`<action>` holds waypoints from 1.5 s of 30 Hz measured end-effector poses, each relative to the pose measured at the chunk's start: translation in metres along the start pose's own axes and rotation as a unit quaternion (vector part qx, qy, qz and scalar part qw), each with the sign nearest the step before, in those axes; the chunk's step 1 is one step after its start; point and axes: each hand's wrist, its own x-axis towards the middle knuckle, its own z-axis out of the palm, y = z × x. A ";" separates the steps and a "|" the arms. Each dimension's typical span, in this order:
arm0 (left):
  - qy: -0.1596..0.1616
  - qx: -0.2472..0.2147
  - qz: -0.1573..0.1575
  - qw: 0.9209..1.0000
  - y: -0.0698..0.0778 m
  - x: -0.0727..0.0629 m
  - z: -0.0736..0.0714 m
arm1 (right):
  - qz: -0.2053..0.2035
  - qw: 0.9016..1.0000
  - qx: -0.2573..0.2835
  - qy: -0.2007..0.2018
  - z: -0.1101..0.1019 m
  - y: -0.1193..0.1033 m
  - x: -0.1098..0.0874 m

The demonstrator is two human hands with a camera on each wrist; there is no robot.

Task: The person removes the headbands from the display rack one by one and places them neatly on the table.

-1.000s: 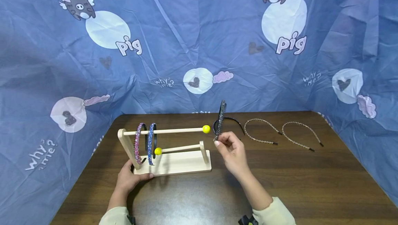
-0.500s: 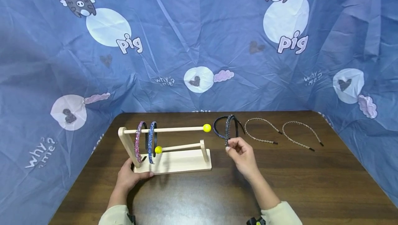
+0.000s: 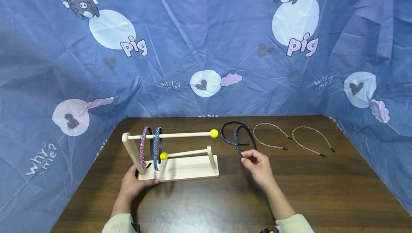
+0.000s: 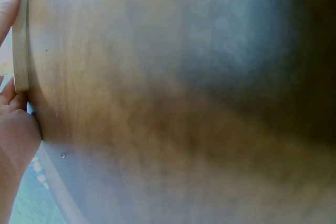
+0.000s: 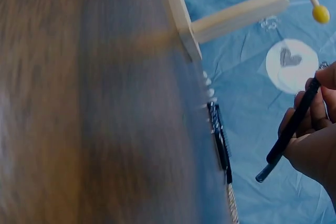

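My left hand [image 3: 132, 185] grips the left end of a pale wooden headband stand [image 3: 190, 168]; the left wrist view shows its thumb on the base's edge [image 4: 20, 51]. A pink glitter headband [image 3: 142, 150] and a blue glitter headband [image 3: 156, 150] hang on the upper rod. Right of the stand, my right hand [image 3: 260, 168] pinches one end of a black sparkly headband [image 3: 237, 140] with comb teeth. In the right wrist view the headband [image 5: 296, 121] crosses the fingers of that hand. Behind it in the head view, a dark blue headband [image 3: 222, 132] lies on the table.
Two braided gold headbands [image 3: 265, 145] [image 3: 305, 149] with dark tips lie at the right on the brown wooden table [image 3: 309, 186]. Yellow balls cap the upper rod [image 3: 214, 133] and lower rod [image 3: 163, 156]. A blue printed cloth [image 3: 180, 39] surrounds the back and sides.
My right hand has moved right and toward me, lowering the black headband from near the upper rod's ball and turning it. My left hand and the stand have stayed put.
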 end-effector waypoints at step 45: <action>-0.004 -0.001 -0.007 1.000 -0.001 0.000 0.001 | 0.083 0.932 -0.197 -0.294 -0.011 0.056 0.022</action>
